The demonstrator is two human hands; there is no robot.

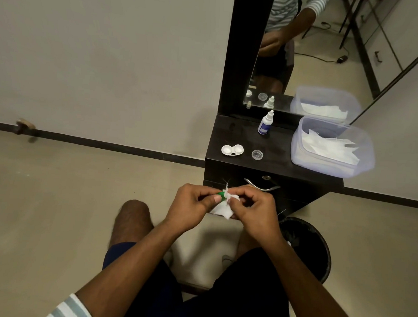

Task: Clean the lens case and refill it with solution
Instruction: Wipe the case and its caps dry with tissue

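Head view
Landmark: black vanity cabinet (273, 166), its top used as the reference for all places.
Step in hand: wiping a green lens-case cap (220, 195) with a white tissue (222, 208), judged as the cleaning part of the task, refill not yet begun.
Left hand (191, 206): fingers and thumb curled, pinching the green cap, held in the air in front of the cabinet and below its top.
Right hand (251, 207): fingers curled, pinching the tissue and pressing it against the cap; the contact itself is mostly hidden by fingers.
Lens case (232, 150): white, two wells, both uncapped, lying on the cabinet top near its front left corner. Whether the wells are dry I cannot tell.
Solution bottle (266, 122): white dropper bottle with blue label, upright at the back of the cabinet top, cap on.
Clear round lid (257, 154): just right of the lens case on the top; its purpose is uncertain.
Tissue tub (332, 146): clear plastic, right side of the top, holding loose white tissues.
Bin (307, 246): dark, on the floor at the cabinet's front right.
Next move, judged: finish the cap, set it down, then bring the bottle over the open wells; that calls for freeing one hand.
Counts: lens case 1, wells 2, green cap 1, bottle 1, clear lid 1, tub 1, bin 1; mirror reflections not counted.
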